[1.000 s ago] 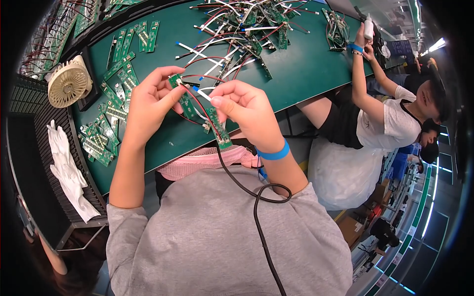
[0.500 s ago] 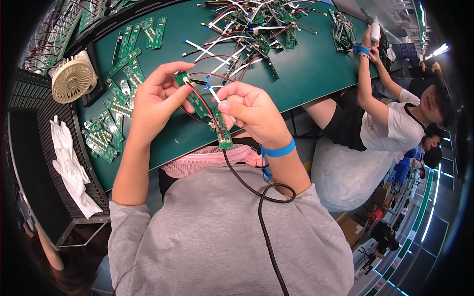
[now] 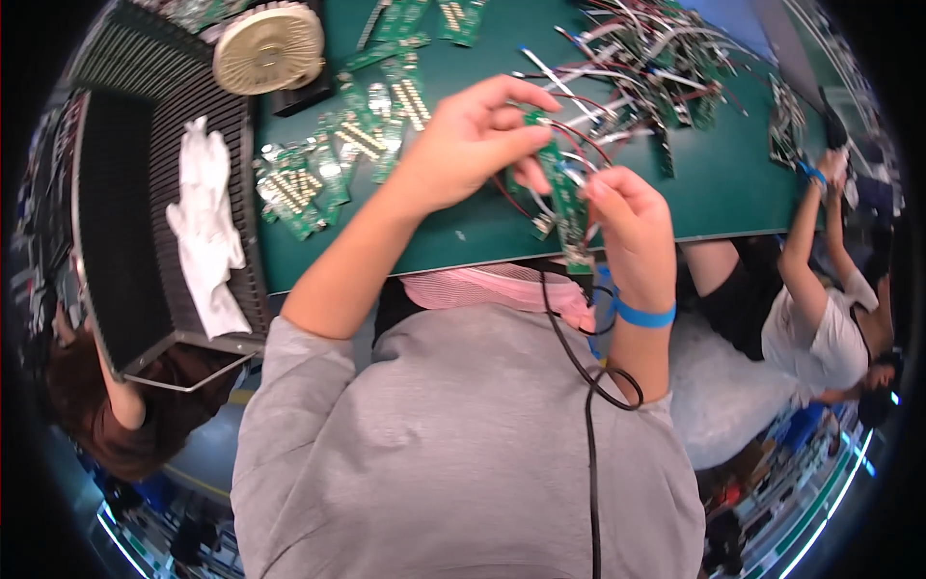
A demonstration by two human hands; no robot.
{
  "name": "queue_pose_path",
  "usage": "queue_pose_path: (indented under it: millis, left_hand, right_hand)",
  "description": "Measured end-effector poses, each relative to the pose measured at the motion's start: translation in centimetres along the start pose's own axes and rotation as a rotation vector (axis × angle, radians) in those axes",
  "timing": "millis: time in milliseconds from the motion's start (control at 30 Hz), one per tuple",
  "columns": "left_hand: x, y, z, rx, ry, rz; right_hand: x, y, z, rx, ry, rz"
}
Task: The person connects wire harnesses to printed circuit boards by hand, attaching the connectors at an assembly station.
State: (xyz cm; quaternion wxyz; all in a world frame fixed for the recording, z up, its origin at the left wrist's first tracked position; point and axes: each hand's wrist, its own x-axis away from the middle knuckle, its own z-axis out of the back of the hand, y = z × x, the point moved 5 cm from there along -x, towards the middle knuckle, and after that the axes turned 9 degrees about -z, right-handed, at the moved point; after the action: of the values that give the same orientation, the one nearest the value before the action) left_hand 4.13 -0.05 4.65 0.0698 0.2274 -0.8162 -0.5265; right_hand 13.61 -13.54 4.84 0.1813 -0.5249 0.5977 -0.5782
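Above the table's near edge, my left hand (image 3: 487, 140) pinches the upper end of a narrow green circuit board (image 3: 557, 174) between thumb and fingers. My right hand (image 3: 632, 217), with a blue wrist strap (image 3: 644, 316), is closed at the board's lower half, thumb by a white flat cable (image 3: 575, 177) with a blue end. Blur hides whether the lower section (image 3: 577, 259) is a second board and whether the cable is plugged in. Red and black wires (image 3: 586, 130) loop off the upper end. Several loose green boards (image 3: 289, 191) lie left of my hands.
A tangled pile of wired boards (image 3: 666, 68) lies at the back right of the green table (image 3: 463, 227). On the left are a cream fan (image 3: 270, 48) and a black rack (image 3: 145, 232) holding white gloves (image 3: 207, 232). A co-worker (image 3: 820, 318) sits at right.
The view has turned, so table and fan sit farther right. Both hands keep hold of the board. The two board sections, angled apart before, now look nearly in line.
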Motion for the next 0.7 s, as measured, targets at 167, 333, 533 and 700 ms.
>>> queue_pose_path:
  millis: [167,333,533,700]
  left_hand:
    - [0.2,-0.1,0.8,0.026,0.009,-0.023]
    - [0.4,0.0,0.5,0.002,-0.041,-0.019]
    - [0.2,-0.1,0.4,0.006,-0.064,-0.035]
    - [0.3,-0.1,0.4,-0.019,-0.064,-0.043]
  right_hand:
    - [-0.5,0.0,-1.0,0.116,-0.018,0.117]
    - [-0.2,-0.3,-2.2,0.109,0.074,0.132]
    - [0.0,-0.4,-2.1,0.12,0.172,0.161]
    - [0.0,-0.4,-2.0,0.102,0.153,0.164]
